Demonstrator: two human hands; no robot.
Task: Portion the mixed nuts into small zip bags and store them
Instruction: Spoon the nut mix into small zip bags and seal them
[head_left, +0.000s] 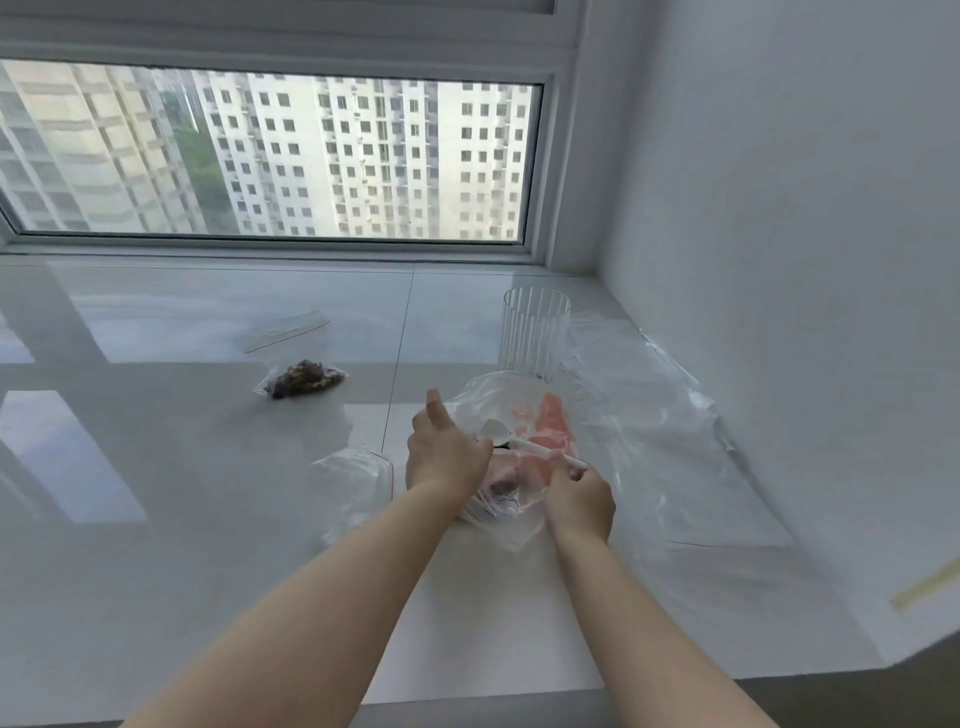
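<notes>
Left hand (447, 457) pinches the nut bag (514, 447) mouth wide – so the spoon (519, 439), gripped by the right hand (579, 499), can scoop – near the sill's (182, 467) right edge

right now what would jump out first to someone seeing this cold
Probably the two hands meeting at centre over a big clear bag with pink print: the right hand holds a white spoon dipped into it, while the left hand grips the bag's edge. Next, a small zip bag of nuts lying filled to the left, and a ribbed clear glass standing just behind.
</notes>
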